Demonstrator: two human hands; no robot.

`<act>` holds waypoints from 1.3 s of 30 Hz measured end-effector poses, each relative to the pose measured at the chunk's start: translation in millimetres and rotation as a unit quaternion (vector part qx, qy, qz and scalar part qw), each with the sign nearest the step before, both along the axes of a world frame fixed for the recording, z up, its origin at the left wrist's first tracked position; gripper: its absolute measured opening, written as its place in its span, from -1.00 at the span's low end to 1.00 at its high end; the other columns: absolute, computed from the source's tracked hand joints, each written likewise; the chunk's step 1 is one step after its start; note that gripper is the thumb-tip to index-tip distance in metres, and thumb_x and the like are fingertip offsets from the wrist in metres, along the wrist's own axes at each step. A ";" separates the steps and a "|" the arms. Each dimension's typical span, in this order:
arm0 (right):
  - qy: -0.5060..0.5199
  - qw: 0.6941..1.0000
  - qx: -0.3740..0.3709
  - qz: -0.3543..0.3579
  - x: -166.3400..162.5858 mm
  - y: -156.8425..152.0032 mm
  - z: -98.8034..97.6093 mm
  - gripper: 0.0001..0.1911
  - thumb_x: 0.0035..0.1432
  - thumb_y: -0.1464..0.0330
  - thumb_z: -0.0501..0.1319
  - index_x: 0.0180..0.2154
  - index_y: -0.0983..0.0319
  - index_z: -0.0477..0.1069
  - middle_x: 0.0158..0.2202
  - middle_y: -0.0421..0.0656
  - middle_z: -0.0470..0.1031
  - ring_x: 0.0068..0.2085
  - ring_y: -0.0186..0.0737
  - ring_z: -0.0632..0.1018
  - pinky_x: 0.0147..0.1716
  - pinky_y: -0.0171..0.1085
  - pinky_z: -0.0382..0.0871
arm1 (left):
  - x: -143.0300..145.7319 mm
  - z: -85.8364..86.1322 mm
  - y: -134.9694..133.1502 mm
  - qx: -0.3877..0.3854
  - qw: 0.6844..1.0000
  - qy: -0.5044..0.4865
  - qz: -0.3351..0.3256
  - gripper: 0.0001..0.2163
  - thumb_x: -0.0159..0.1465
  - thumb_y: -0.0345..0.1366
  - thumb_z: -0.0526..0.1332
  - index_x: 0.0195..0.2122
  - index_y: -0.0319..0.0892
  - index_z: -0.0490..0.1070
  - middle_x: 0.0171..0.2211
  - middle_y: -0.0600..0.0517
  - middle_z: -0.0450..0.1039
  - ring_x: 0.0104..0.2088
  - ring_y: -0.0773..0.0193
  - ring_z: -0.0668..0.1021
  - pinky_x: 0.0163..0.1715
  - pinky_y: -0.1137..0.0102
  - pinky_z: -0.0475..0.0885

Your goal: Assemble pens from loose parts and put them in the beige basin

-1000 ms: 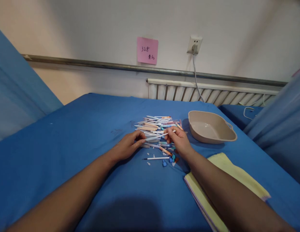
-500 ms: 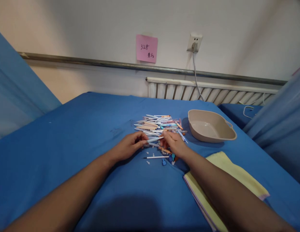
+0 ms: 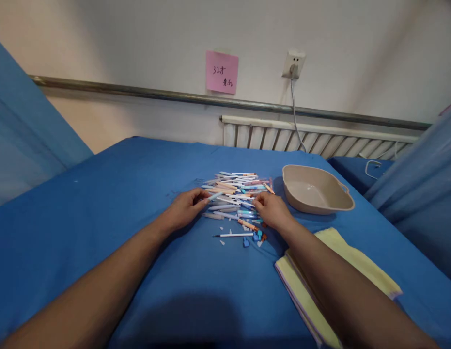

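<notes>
A heap of pastel pens and pen parts (image 3: 237,188) lies on the blue cloth (image 3: 119,203). My left hand (image 3: 185,208) rests at the heap's left edge with its fingers pinched round a light blue pen (image 3: 215,196). My right hand (image 3: 272,209) sits at the heap's right side, fingers curled onto the pens, and what they grip is hidden. A single white pen refill (image 3: 234,235) and a few small blue and orange caps (image 3: 257,237) lie just in front of the hands.
A beige plastic basin (image 3: 314,194) stands to the right of the pens. A yellow folded cloth or pad (image 3: 319,286) lies under my right forearm. Behind are a radiator (image 3: 312,138), a wall socket with cable (image 3: 293,64) and a pink note (image 3: 221,72).
Both hands let the white pen part they held between them go and moved a little farther into the heap. My left hand now pinches a light blue pen.
</notes>
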State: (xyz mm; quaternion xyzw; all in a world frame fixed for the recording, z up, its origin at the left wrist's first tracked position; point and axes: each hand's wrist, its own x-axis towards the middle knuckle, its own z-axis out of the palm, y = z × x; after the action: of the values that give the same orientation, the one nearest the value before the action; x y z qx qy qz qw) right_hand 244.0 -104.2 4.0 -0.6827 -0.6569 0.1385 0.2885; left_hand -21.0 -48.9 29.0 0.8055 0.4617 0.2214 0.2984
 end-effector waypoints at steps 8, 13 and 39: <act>-0.107 0.951 0.035 0.289 -30.3 -38.7 29.4 -0.84 0.10 0.38 0.18 -0.23 0.19 0.42 -0.26 -0.17 0.49 -0.21 -0.23 0.44 -0.19 -0.30 0.20 | 3.3 -2.8 -2.5 -0.018 0.998 -0.065 -0.016 -0.70 0.20 -0.09 0.10 -0.23 -0.20 0.42 -0.38 0.05 0.44 -0.40 0.29 0.41 -0.39 0.43 0.30; -0.165 0.936 0.008 0.311 -39.8 -45.1 27.0 -0.77 0.04 0.49 0.15 -0.21 0.22 0.42 -0.28 -0.13 0.50 -0.24 -0.19 0.43 -0.26 -0.28 0.17 | 5.5 -0.9 -7.1 -0.035 0.997 -0.069 -0.028 -0.72 0.20 -0.11 0.11 -0.24 -0.20 0.42 -0.38 0.05 0.42 -0.39 0.29 0.41 -0.38 0.42 0.32; 0.181 0.962 0.059 0.197 -22.8 -13.8 5.2 -0.87 0.11 0.45 0.12 -0.24 0.21 0.33 -0.41 -0.23 0.37 -0.41 -0.35 0.37 -0.42 -0.37 0.23 | -0.3 19.1 -12.7 -0.022 0.993 -0.120 0.008 -0.76 0.18 -0.18 0.15 -0.22 -0.19 0.45 -0.25 -0.01 0.50 -0.28 0.24 0.49 -0.20 0.34 0.37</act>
State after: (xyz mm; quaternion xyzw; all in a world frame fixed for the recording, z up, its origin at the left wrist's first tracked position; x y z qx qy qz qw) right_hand 221.2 -118.0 9.2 -0.4852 -0.7223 0.2751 0.4090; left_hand -21.3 -61.6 48.0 0.7628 0.4336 0.3088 0.3671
